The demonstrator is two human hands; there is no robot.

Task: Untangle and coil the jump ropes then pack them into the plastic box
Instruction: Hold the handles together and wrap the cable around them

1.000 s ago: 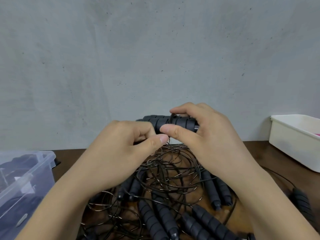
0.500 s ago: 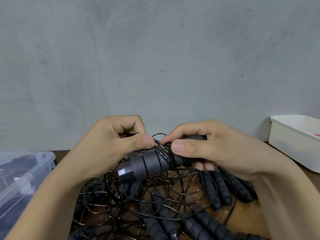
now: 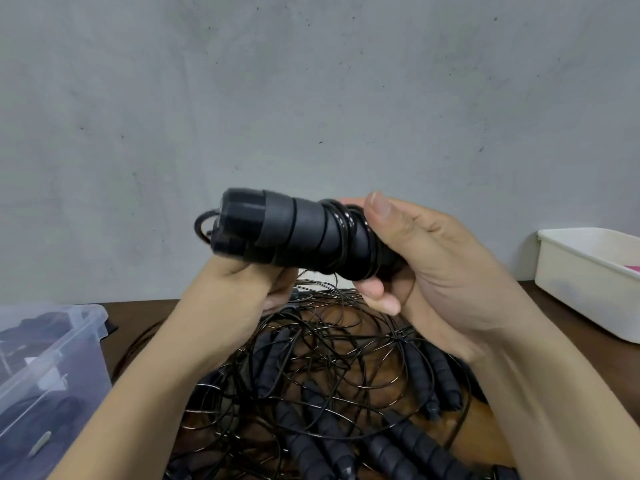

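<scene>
**Holding one wound jump rope (image 3: 294, 233) clear of the heap (image 3: 329, 375)**

A grey wall (image 3: 311, 98) fills the upper half and meets the back edge of the brown desk (image 3: 145, 311). In the middle of the desk lies the heap of black jump ropes. Its thin cord lies in loose overlapping loops, with more than six ribbed handles among them; the exact count is lost under cord and arms. One clear plastic box (image 3: 69, 375) stands at the left, cut by the frame's edge, with dark things inside it. One white tub (image 3: 581, 282) stands at the right, also cut off, with something pink (image 3: 633, 267) showing over its rim. A strip of bare desk lies between the box and the heap, and another between the tub and the right wrist.

Two hands are raised above the heap, in front of the wall. The right hand (image 3: 433, 265) is closed round one end of the jump rope, thumb (image 3: 381, 206) on top and fingers curled beneath. The left hand (image 3: 242, 292) grips it from underneath near the capped end, its fingers mostly hidden behind the handles. The held rope looks to be two handles side by side, lying roughly level. Several turns of cord (image 3: 346, 223) are wound round the middle, just beside the right thumb. A small loop of cord (image 3: 202, 225) sticks out past the caps at the left, and thin strands drop from under the bundle toward the heap.
</scene>
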